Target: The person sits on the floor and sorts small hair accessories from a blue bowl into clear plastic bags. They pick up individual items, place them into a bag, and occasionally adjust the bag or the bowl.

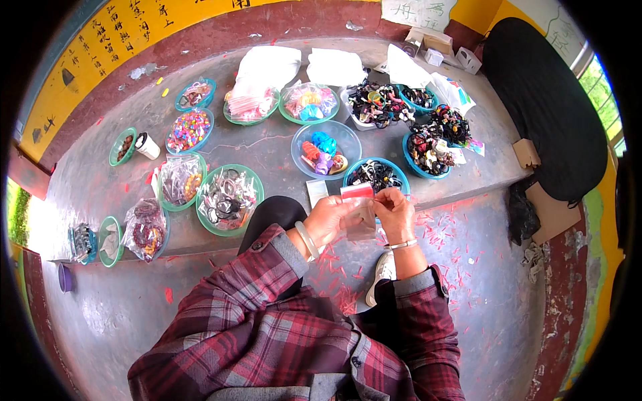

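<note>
Between my hands is a small clear plastic bag [362,227] with a red band along its top. My left hand [326,220] grips its left side, thumb and fingers closed on the edge. The fingers of my right hand [394,212] are pinched at the upper right corner of the same bag. I cannot make out what, if anything, is inside it. Just beyond the bag stands a blue bowl of dark hair ties [376,175]. A pale flat packet [317,192] lies close to my left fingertips.
On the raised grey ledge [261,144] are several bowls: mixed hair ties [229,199], colourful beads [189,129], pink packets [251,105] and blue and orange pieces [324,154]. White bags [269,65] lie behind. Red scraps [340,281] litter the floor by my shoe [382,275].
</note>
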`<state>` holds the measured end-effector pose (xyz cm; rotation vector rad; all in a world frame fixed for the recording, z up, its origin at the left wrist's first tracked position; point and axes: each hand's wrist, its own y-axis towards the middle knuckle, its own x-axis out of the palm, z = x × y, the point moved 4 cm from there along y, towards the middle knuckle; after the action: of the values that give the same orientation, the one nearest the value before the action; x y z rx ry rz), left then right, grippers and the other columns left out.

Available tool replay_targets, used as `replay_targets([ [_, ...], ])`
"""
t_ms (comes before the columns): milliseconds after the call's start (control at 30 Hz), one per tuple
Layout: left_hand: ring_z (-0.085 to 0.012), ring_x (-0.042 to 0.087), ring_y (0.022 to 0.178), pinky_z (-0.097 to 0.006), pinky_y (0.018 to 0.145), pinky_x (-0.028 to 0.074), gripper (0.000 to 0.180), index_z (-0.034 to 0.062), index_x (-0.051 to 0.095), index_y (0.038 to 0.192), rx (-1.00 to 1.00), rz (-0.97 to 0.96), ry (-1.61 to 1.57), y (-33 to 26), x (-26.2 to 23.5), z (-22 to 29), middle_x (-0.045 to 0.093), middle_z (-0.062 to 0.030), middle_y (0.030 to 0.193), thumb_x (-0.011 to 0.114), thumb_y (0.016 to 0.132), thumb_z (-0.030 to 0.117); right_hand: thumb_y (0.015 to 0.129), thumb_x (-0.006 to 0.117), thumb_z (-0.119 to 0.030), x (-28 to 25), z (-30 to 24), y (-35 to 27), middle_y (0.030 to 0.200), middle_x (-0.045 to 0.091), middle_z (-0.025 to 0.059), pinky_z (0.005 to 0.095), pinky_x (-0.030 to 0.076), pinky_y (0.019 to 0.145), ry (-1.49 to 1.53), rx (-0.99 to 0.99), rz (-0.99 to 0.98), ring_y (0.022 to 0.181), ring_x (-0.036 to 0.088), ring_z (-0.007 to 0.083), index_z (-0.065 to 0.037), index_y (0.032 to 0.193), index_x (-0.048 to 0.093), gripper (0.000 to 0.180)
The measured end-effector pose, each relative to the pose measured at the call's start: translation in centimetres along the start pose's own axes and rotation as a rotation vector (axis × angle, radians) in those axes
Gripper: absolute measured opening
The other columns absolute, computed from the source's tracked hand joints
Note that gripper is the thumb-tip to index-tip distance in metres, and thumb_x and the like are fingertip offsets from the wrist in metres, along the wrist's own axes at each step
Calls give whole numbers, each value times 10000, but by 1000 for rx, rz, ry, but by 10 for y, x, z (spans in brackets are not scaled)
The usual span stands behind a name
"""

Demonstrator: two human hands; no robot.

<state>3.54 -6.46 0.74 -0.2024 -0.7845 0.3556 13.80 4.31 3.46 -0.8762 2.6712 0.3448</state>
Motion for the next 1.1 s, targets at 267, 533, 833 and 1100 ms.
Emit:
replay_targets([
  [267,-96,534,929,-262,773,476,255,72,521,1115,20,-11,2,1,-2,-1,560,-3,1052,494,869,138,669,668,-55,0,-8,-2,710,565,29,234,448,589,-75,-79,18,623,544,110,-31,770,593,128],
  [533,-115,559,901,-271,760,487,242,48,527,1086,15,-4,-27,1,-3,-2,572,-27,1024,503,865,143,679,661,-28,1,-10,-3,715,545,4,211,438,596,-87,-45,12,639,519,75,-25,765,591,110],
  [833,-112,560,898,-259,754,488,256,47,525,1095,4,-5,9,4,-6,-6,575,-23,1021,517,857,141,678,657,-14,3,-3,-1,701,524,2,209,425,583,-93,-82,-29,637,502,74,-27,755,587,105],
  [1100,-102,563,880,-247,740,492,265,60,529,1102,-22,-27,50,2,0,-4,579,-12,1010,517,859,165,652,660,-33,-1,-16,-3,706,549,53,254,437,570,-175,-195,-13,620,538,156,-38,724,593,99],
])
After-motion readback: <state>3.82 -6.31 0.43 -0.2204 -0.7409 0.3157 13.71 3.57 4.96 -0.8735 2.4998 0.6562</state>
